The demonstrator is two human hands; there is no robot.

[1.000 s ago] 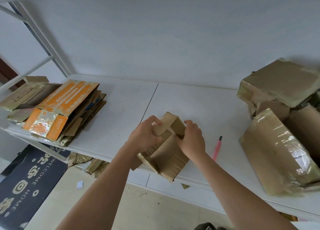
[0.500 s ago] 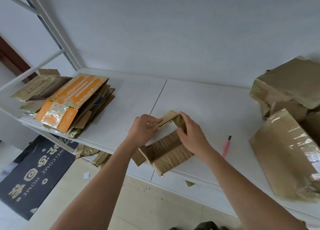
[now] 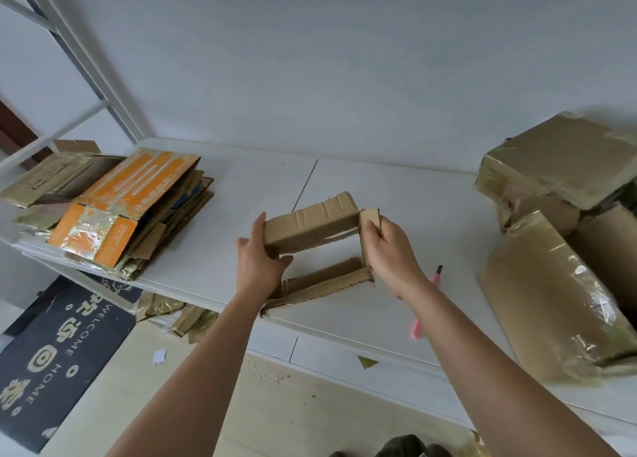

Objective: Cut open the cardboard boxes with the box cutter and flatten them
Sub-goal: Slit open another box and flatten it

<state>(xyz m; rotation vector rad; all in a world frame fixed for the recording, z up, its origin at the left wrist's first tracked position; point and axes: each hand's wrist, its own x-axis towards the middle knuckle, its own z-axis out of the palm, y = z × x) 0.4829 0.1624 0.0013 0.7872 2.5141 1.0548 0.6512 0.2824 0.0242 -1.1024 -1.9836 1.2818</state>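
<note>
A person's two hands hold a small cardboard box [image 3: 319, 246] over the near edge of a white desk [image 3: 406, 194], its ends cut open so that it stands as a hollow sleeve with the desk showing through the middle. The left hand [image 3: 258, 267] grips the sleeve's left corner, thumb up against the top panel and fingers curled under it. The right hand [image 3: 389, 253] pinches the right wall beside a short upright flap, fingers curled round the cardboard. The pink box cutter [image 3: 427, 301] lies on the desk just right of the box, partly behind the right forearm.

Half a second earlier the box was squeezed nearly shut between the hands, which sat close together; now the hands are farther apart and the box is pulled out into an open rectangle, its top panel lifted clear of the bottom one.

A stack of flattened cartons [image 3: 113, 211] lies at the desk's left end, well apart from the box. At the right end taped boxes [image 3: 565, 249] are piled, cut off by the frame's edge and slightly blurred. The box's left wall is hidden behind the left hand, and the cutter's blade state cannot be made out.
</note>
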